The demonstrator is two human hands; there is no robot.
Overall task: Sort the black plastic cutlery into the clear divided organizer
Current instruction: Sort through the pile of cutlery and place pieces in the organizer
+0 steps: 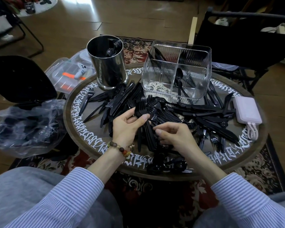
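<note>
A heap of black plastic cutlery (pixel 204 116) covers the round table (pixel 82 129): forks, knives and spoons mixed. My left hand (pixel 127 127) grips a bundle of black forks (pixel 142 106), tines pointing away from me. My right hand (pixel 173 135) is just right of the bundle, fingers curled and pinching at the fork handles (pixel 148 137). The clear divided organizer (pixel 155 78) stands at the back of the table. A few spoons (pixel 179 79) and other black pieces lean in its right and rear compartments. Its front left compartment looks empty.
A shiny metal cylinder (pixel 109 66) stands left of the organizer. A pink power bank (pixel 246 111) with its cable lies at the table's right edge. Spoons (pixel 168 165) sit near the front rim. A crumpled plastic bag (pixel 26 125) and a clear lidded box (pixel 67 76) are off to the left.
</note>
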